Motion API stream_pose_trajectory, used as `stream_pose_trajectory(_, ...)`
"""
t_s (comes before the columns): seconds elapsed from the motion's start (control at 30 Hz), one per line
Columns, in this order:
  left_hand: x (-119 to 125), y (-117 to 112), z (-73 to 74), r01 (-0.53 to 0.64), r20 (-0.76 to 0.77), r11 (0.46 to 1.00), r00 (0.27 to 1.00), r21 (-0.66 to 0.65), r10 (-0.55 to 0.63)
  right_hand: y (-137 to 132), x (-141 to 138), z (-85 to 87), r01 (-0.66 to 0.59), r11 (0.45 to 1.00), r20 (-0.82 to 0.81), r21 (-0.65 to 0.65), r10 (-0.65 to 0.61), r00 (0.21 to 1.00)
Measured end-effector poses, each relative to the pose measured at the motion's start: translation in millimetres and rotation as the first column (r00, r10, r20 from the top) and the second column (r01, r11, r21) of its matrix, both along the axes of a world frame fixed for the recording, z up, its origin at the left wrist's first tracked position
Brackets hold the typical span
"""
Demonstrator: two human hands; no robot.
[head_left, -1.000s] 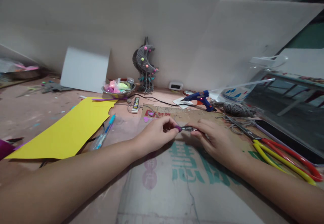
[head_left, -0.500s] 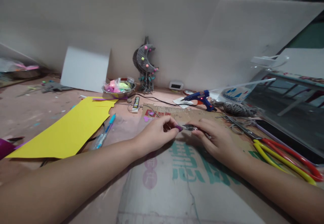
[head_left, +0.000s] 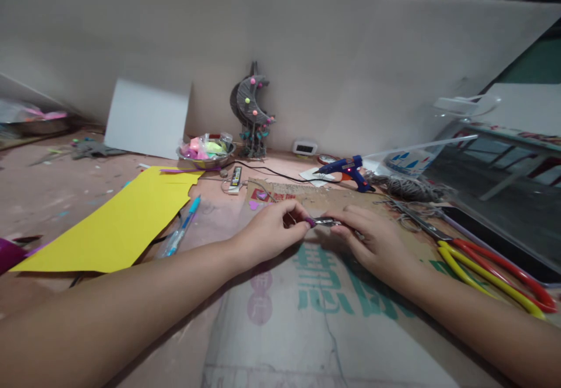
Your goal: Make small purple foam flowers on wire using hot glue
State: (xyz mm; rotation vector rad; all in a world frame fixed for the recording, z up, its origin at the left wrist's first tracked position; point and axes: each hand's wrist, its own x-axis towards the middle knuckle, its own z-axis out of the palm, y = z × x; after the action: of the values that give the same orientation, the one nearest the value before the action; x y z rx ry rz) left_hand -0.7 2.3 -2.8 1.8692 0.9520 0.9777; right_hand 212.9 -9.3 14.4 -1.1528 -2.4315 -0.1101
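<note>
My left hand pinches a small purple piece, probably paper, between thumb and fingertips. Opposite it, my right hand is closed around a pair of small metal scissors, whose handles are mostly hidden by the fingers. The scissors' tips point left and meet the purple piece. Both hands hover over a flattened cardboard sheet with green and pink print. Beyond my left hand, little purple cut-outs lie on the cardboard.
Yellow paper and a blue pen lie left. Large red-and-yellow-handled scissors, a phone and grey yarn are right. Behind stand a blue glue gun, a bowl and a grey moon ornament.
The small scissors' blades look closer together and turned slightly, showing more bright metal. Both hands stay almost in the same place.
</note>
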Motion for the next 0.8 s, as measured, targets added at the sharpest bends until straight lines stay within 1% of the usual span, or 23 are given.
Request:
stream_pose_trajectory(0.4,0.2,-1.0,0.7,-0.001,0.006,1.0,1.0,-0.016,0.001,1.0,0.1,-1.6,-0.015,1.0,-0.008,0.009,0.015,1.0)
stream_pose_trajectory(0.6,0.1,-0.5,-0.2,0.007,0.017,1.0,1.0,-0.016,-0.007,1.9,0.4,-1.6,-0.009,1.0,-0.014,-0.027,0.009,1.0)
stream_pose_trajectory(0.67,0.3,-0.1,-1.1,0.006,0.019,1.0,1.0,-0.025,-0.006,1.9,-0.3,-0.5,0.008,1.0,-0.036,-0.027,-0.009,0.999)
stream_pose_trajectory(0.8,0.3,0.1,-1.9,-0.002,0.021,0.998,1.0,-0.059,0.003,1.3,-1.4,0.8,0.035,0.999,-0.104,0.014,-0.034,0.994)
